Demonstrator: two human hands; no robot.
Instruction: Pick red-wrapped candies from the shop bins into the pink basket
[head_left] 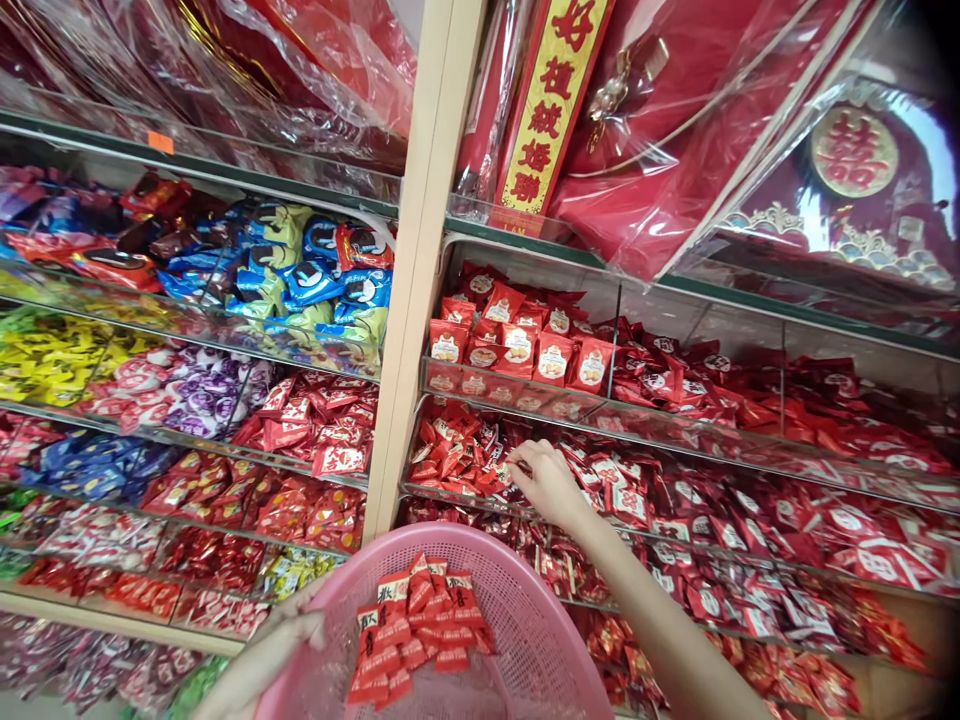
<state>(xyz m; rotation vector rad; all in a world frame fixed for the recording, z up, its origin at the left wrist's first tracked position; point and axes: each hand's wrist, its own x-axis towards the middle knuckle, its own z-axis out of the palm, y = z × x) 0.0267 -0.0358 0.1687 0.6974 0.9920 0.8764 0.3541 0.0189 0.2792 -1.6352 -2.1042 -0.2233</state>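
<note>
My left hand (289, 635) grips the left rim of a pink plastic basket (555, 610) with a perforated wall, its thumb inside the rim. Several small red wrapped candies (420, 630), some with cream panels and black characters, lie in a heap in the basket. My right hand (544, 480) reaches over the front of a shelf bin of red and cream wrapped candies (457, 450). Its fingers are curled together at the candies, and whatever may be between the fingertips is too small to make out.
A pale wooden post (412, 230) divides the shelving. Left of it, clear bins hold blue snack packets (311, 275) and yellow sweets (45, 355). Red cookie packets (517, 345) fill the bin above my right hand. Plastic-wrapped red decorations (690, 130) hang over the upper right shelf.
</note>
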